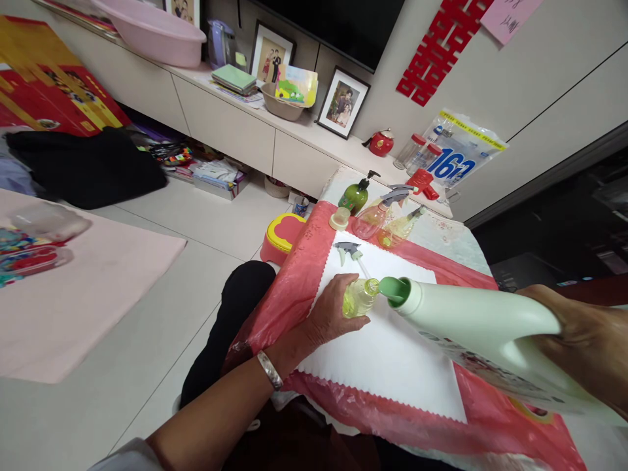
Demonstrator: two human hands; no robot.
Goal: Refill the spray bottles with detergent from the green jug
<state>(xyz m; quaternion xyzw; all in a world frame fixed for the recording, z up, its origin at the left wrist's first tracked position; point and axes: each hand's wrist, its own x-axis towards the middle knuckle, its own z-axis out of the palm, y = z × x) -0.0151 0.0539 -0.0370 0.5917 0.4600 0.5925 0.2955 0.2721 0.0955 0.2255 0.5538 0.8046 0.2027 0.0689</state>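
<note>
My left hand [338, 311] is wrapped around a small yellow-tinted clear bottle [360, 299], its open neck tipped to the right. My right hand [583, 333] grips the handle of a large pale green detergent jug [481, 314]. The jug is tilted, and its green spout [395, 290] meets or nearly meets the bottle's mouth; whether liquid is flowing I cannot tell. A grey trigger sprayer head [348, 248] with its tube lies behind the bottle on a white scallop-edged sheet [383, 360]. Behind it is a pale green cap [339, 219].
On the table's far side stand a green pump bottle [354, 196], a pink spray bottle [371, 220] and a yellowish spray bottle [397, 229]. Red plastic [289, 294] covers part of the table. A red-and-yellow stool [282, 237] is at the left. The long cabinet [304, 160] runs behind.
</note>
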